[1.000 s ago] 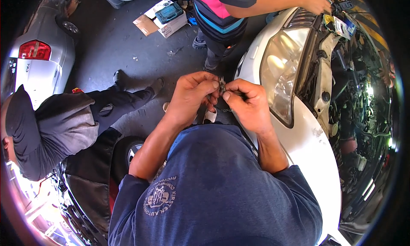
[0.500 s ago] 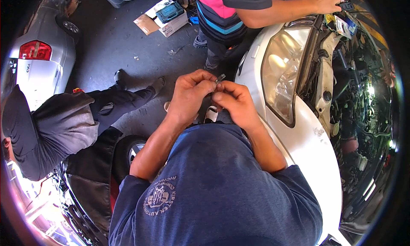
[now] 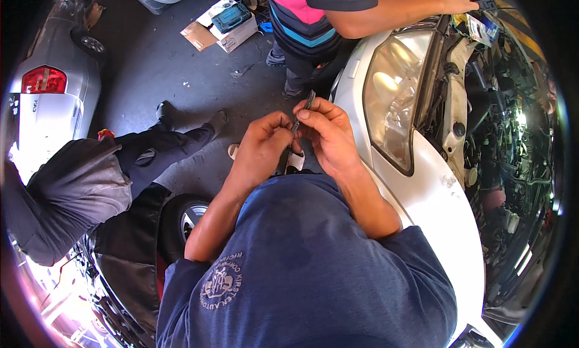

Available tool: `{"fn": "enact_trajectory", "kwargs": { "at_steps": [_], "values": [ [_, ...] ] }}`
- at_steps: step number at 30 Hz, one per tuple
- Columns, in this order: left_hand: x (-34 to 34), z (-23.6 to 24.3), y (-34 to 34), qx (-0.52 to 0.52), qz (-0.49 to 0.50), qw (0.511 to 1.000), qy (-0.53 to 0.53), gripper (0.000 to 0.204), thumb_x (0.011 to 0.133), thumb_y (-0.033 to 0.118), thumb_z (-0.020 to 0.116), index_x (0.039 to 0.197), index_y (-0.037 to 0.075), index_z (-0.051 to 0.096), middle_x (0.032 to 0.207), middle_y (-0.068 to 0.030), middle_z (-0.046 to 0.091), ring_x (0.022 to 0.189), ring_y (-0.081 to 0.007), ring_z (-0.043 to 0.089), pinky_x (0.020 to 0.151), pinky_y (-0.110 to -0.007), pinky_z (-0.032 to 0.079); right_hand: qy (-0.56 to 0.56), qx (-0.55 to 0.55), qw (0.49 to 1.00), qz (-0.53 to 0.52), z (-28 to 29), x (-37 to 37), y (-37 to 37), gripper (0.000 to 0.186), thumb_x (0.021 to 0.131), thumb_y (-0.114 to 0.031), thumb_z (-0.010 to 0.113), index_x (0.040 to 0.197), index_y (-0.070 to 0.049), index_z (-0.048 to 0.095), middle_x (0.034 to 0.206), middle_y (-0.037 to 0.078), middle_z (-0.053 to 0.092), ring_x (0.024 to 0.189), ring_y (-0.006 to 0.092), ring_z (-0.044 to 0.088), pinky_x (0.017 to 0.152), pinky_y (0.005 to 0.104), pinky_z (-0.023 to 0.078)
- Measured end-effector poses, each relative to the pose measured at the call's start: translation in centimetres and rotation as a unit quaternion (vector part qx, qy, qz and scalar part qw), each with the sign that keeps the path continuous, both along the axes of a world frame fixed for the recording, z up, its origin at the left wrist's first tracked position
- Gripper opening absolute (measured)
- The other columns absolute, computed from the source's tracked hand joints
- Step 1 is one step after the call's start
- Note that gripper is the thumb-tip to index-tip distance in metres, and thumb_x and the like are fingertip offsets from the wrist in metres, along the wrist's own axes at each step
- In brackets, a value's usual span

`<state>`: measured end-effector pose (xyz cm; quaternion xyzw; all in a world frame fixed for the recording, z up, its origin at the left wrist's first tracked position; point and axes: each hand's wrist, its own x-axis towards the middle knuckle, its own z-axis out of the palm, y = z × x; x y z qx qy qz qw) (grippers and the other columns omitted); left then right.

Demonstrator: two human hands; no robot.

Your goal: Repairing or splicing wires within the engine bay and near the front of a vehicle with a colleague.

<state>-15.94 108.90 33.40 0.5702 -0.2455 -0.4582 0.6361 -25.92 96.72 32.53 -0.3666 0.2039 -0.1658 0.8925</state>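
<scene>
A slim, dark grey strip-like part [image 3: 310, 98] is pinched in front of my chest, slanting up and away; its exact kind is too small to make out. My left hand [image 3: 263, 147] closes on its lower portion, with the fingertips pressed together. Higher along the same part, thumb and forefinger of my right hand [image 3: 330, 134] grip it, and its far tip sticks out above them. My fingers cover much of its middle. Just right of my hands is the white car's headlight [image 3: 395, 100].
The white car's engine bay [image 3: 506, 149] lies open at the right. A co-worker [image 3: 301, 28] reaches over its front. Another person in dark clothes [image 3: 78, 185] bends at the left. A box with a teal case [image 3: 231, 17] sits on the floor; a silver car [image 3: 57, 64] stands far left.
My right hand has shifted up along the part, and more of the part shows between and above my fingers. The person at the left has bent lower.
</scene>
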Motion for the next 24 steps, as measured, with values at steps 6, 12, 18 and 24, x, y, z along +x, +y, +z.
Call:
{"fn": "enact_trajectory", "kwargs": {
  "at_steps": [6, 12, 18, 24],
  "values": [
    [0.9, -1.0, -0.4, -0.014, -0.013, 0.99, 0.141, 0.022, 0.091, 0.011, 0.047, 0.091, -0.003, 0.064, 0.082, -0.0081, 0.066, 0.069, -0.0147, 0.06, 0.069, -0.028, 0.047, -0.02, -0.146, 0.988, -0.041, -0.7, 0.2, -0.3, 0.006, 0.092, -0.003, 0.062, 0.098, -0.002, 0.063, 0.084, 0.001, 0.061, 0.07, 0.0084, 0.056, 0.059, 0.0245, 0.05],
    [0.5, -0.5, -1.0, 0.004, -0.006, 0.987, 0.161, 0.022, 0.091, 0.012, 0.051, 0.092, -0.003, 0.066, 0.08, -0.0077, 0.066, 0.068, -0.0146, 0.061, 0.068, -0.026, 0.047, -0.019, -0.195, 0.979, -0.052, 0.2, 0.0, 0.0, 0.003, 0.094, 0.0, 0.057, 0.096, 0.002, 0.055, 0.08, 0.006, 0.058, 0.06, 0.0099, 0.057, 0.051, 0.0263, 0.051],
    [1.0, -1.0, -1.0, 0.032, -0.043, 0.989, 0.139, 0.018, 0.087, 0.01, 0.052, 0.087, -0.003, 0.063, 0.078, -0.0088, 0.064, 0.07, -0.0158, 0.059, 0.066, -0.027, 0.046, 0.006, -0.222, 0.974, -0.053, 0.3, -0.1, 0.6, 0.005, 0.095, 0.0, 0.057, 0.099, 0.001, 0.055, 0.074, 0.004, 0.057, 0.057, 0.0092, 0.056, 0.048, 0.0249, 0.049],
    [0.6, -0.9, -1.3, -0.027, -0.003, 0.982, 0.185, 0.018, 0.088, 0.007, 0.052, 0.088, -0.004, 0.067, 0.076, -0.0074, 0.064, 0.065, -0.0145, 0.059, 0.066, -0.027, 0.047, 0.0, -0.218, 0.97, -0.111, 0.1, 0.3, 0.8, 0.004, 0.094, -0.002, 0.06, 0.098, 0.0, 0.058, 0.071, 0.002, 0.058, 0.059, 0.008, 0.055, 0.049, 0.0226, 0.046]
  ]
}}
